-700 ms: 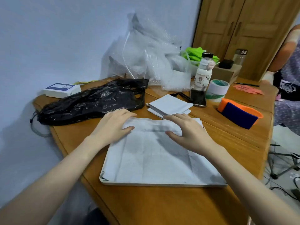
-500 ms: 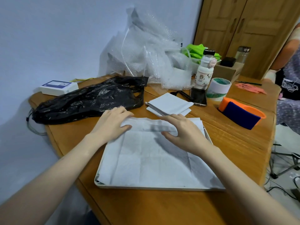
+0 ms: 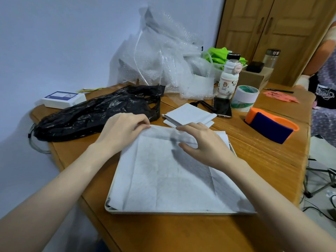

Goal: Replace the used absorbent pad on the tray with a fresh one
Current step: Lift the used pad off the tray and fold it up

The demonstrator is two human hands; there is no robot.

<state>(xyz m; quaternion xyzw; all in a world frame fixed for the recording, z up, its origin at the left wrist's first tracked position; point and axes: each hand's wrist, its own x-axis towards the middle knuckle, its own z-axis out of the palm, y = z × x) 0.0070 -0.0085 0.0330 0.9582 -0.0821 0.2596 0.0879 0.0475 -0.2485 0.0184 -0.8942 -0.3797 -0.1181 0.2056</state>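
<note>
A white absorbent pad (image 3: 163, 179) with fold creases lies spread over a shallow white tray (image 3: 163, 213) on the wooden table. Its far edge is raised in a fold. My left hand (image 3: 123, 131) pinches that far edge at the left corner. My right hand (image 3: 205, 144) rests on the fold at the right, fingers curled over the raised edge. Just beyond the tray lies a small stack of folded white pads (image 3: 189, 115).
A crumpled black plastic bag (image 3: 94, 113) lies left of the tray, bubble wrap (image 3: 163, 60) behind it. A phone (image 3: 222, 107), a bottle (image 3: 228, 77), tape rolls (image 3: 245, 99), an orange and blue tape dispenser (image 3: 271, 124) and a white box (image 3: 63, 99) stand around. A person sits at far right.
Both hands have stayed at the pad's far edge; my left fingers have closed from flat into a pinch on the corner, and the fold is lifted slightly higher.
</note>
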